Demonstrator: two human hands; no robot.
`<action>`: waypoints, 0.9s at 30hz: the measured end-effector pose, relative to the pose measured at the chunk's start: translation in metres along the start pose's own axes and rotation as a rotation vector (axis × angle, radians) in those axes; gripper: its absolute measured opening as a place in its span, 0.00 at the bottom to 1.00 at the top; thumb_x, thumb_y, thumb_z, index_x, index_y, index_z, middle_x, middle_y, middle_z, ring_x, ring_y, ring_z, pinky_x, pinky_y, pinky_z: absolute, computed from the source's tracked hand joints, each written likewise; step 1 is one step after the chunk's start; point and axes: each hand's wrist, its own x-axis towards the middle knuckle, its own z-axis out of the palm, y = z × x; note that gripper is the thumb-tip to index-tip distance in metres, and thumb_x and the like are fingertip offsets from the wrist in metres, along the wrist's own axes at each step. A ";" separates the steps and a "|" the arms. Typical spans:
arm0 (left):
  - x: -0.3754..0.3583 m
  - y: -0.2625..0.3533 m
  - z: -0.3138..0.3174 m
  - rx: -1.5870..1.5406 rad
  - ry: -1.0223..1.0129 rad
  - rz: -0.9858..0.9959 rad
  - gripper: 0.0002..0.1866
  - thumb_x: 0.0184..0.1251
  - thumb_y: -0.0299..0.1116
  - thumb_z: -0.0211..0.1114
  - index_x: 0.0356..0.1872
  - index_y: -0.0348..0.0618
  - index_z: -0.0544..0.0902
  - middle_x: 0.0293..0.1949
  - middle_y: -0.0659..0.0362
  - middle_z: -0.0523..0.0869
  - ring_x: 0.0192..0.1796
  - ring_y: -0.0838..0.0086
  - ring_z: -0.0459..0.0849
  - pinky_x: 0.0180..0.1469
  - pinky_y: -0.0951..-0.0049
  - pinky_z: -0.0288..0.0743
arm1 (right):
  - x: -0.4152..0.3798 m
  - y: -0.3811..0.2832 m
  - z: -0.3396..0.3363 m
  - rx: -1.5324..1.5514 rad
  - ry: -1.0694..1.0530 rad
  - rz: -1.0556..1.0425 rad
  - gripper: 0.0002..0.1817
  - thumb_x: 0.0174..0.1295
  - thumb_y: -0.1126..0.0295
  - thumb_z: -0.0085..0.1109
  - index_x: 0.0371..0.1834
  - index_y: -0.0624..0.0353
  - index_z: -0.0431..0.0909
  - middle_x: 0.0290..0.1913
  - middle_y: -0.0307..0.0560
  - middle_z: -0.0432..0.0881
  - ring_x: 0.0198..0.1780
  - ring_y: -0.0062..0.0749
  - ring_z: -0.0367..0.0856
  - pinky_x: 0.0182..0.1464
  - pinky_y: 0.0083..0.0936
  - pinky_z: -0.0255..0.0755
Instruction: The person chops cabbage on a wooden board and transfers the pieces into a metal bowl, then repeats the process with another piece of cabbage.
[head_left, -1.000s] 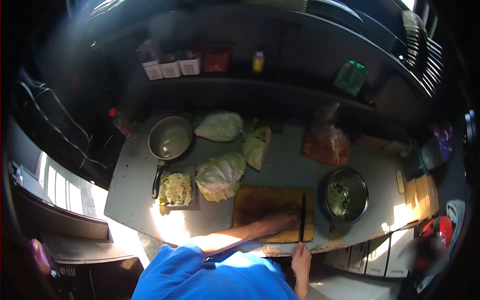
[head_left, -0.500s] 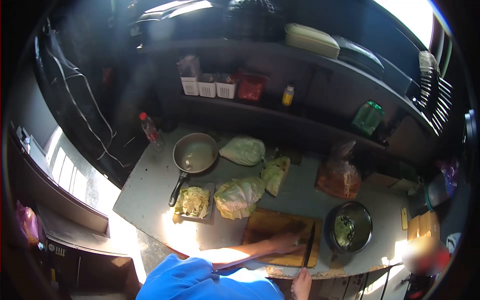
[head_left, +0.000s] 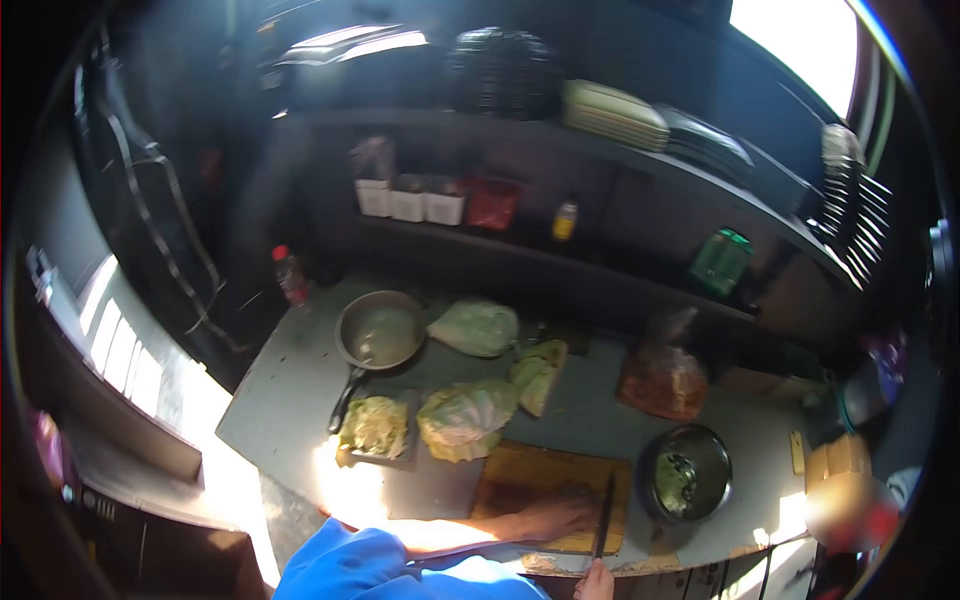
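Observation:
My right hand [head_left: 597,580] grips the handle of a knife [head_left: 605,515] at the front edge of the table. The blade lies over the right part of a wooden cutting board [head_left: 520,470] and points away from me. My left hand [head_left: 557,517] is low over the board, just left of the blade, its fingers bent and dim. Whatever lies under them is hidden. Right of the board stands a metal bowl [head_left: 727,480] with cut green pieces [head_left: 677,482] inside. Behind the board are a leafy cabbage [head_left: 467,418] and a cut cabbage piece [head_left: 538,378].
A frying pan [head_left: 381,330] and a tray of chopped cabbage [head_left: 374,427] stand at left. A pale green bagged bundle [head_left: 474,328] lies behind. A reddish-brown bag [head_left: 662,383] is back right; a red-capped bottle [head_left: 290,275] stands back left. Shelves [head_left: 600,255] run behind the table.
The whole scene has shifted down and slightly left as my head view moved. Both hands and the knife keep nearly the same place relative to the board.

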 end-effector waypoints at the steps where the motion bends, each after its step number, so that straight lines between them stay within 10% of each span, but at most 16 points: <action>1: -0.001 -0.005 0.004 -0.013 0.008 -0.012 0.24 0.76 0.43 0.59 0.66 0.41 0.78 0.72 0.45 0.74 0.77 0.49 0.66 0.80 0.49 0.55 | 0.014 0.022 0.003 0.024 0.042 0.009 0.29 0.79 0.43 0.41 0.24 0.52 0.69 0.11 0.40 0.67 0.08 0.29 0.66 0.09 0.29 0.55; 3: -0.005 -0.022 0.022 -0.069 0.018 -0.025 0.19 0.77 0.38 0.58 0.63 0.44 0.81 0.71 0.47 0.76 0.75 0.51 0.70 0.79 0.52 0.61 | 0.039 0.047 0.009 -0.597 0.397 -0.983 0.25 0.78 0.48 0.48 0.45 0.62 0.80 0.31 0.55 0.85 0.29 0.46 0.85 0.31 0.47 0.79; 5: -0.017 -0.035 0.031 -0.106 0.023 -0.011 0.16 0.76 0.36 0.58 0.60 0.47 0.83 0.70 0.48 0.78 0.72 0.50 0.74 0.76 0.54 0.67 | -0.004 -0.013 0.007 -0.080 0.087 -0.013 0.27 0.81 0.50 0.42 0.39 0.64 0.78 0.19 0.47 0.77 0.16 0.32 0.78 0.20 0.33 0.69; 6: -0.021 -0.036 0.027 -0.103 0.031 0.005 0.16 0.76 0.36 0.59 0.59 0.47 0.84 0.69 0.48 0.79 0.70 0.50 0.76 0.74 0.55 0.70 | 0.009 0.009 0.008 -0.109 0.076 0.045 0.28 0.80 0.48 0.43 0.41 0.65 0.79 0.22 0.56 0.82 0.23 0.46 0.84 0.28 0.41 0.76; 7: -0.023 -0.037 0.021 -0.116 -0.007 0.057 0.16 0.76 0.36 0.59 0.59 0.47 0.84 0.69 0.48 0.79 0.70 0.50 0.76 0.74 0.55 0.70 | 0.026 0.040 0.010 -0.162 0.080 -0.176 0.26 0.81 0.47 0.42 0.34 0.58 0.74 0.18 0.39 0.73 0.14 0.23 0.71 0.14 0.27 0.63; 9: -0.025 -0.035 0.007 -0.156 -0.069 -0.060 0.15 0.76 0.39 0.60 0.58 0.49 0.85 0.68 0.50 0.79 0.71 0.50 0.76 0.72 0.53 0.71 | 0.015 0.021 0.017 -0.234 0.109 -0.096 0.28 0.79 0.47 0.42 0.44 0.65 0.79 0.38 0.72 0.84 0.49 0.74 0.81 0.52 0.56 0.75; 16: -0.006 -0.002 -0.027 0.114 0.147 0.076 0.14 0.71 0.42 0.69 0.51 0.49 0.87 0.61 0.56 0.86 0.66 0.50 0.80 0.73 0.44 0.68 | -0.004 -0.024 0.018 -0.239 0.123 -0.226 0.27 0.79 0.48 0.42 0.43 0.64 0.78 0.41 0.72 0.84 0.49 0.74 0.81 0.50 0.58 0.75; 27: -0.009 0.009 -0.050 -0.121 0.167 0.000 0.14 0.70 0.33 0.68 0.55 0.46 0.86 0.56 0.52 0.87 0.61 0.53 0.83 0.63 0.57 0.78 | -0.020 -0.033 0.010 -0.269 0.138 -0.180 0.28 0.80 0.48 0.43 0.39 0.66 0.77 0.37 0.73 0.83 0.47 0.73 0.81 0.44 0.56 0.75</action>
